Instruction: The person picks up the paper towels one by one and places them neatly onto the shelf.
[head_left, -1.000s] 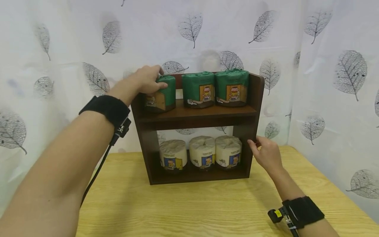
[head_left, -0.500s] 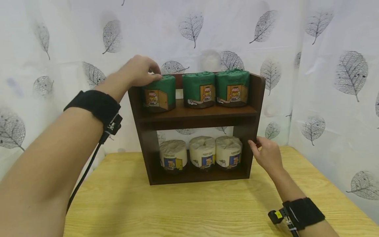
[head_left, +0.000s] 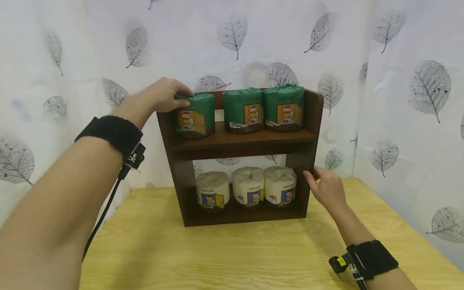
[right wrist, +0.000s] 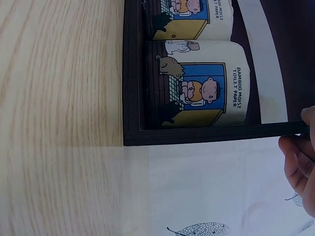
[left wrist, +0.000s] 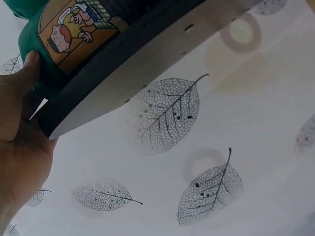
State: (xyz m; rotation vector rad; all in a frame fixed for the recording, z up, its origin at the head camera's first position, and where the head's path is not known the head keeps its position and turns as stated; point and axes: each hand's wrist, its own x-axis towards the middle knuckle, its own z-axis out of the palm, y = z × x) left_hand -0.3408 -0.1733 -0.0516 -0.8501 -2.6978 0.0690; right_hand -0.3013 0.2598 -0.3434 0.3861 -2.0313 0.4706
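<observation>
A dark brown two-tier shelf (head_left: 241, 147) stands on the table. Three green-wrapped toilet rolls (head_left: 243, 112) line its upper tier. My left hand (head_left: 164, 96) reaches over the leftmost green toilet roll (head_left: 204, 106); its thumb (left wrist: 32, 61) lies against the wrapper and its fingers curl over the top, partly hidden. In the left wrist view the palm is close to the edge of the left side panel (left wrist: 93, 73). My right hand (head_left: 327, 188) pinches the front edge of the right side panel (right wrist: 221, 133), thumb inside and fingers outside.
Three cream-wrapped toilet rolls (head_left: 248, 189) sit on the lower tier, the left one slightly apart. The wooden table (head_left: 224, 253) extends in front. A leaf-patterned curtain (head_left: 188, 36) hangs close behind and on the right.
My left hand drew left and up off the front of the leftmost green roll, then came down onto its top left. More of its picture shows. My right hand keeps its place.
</observation>
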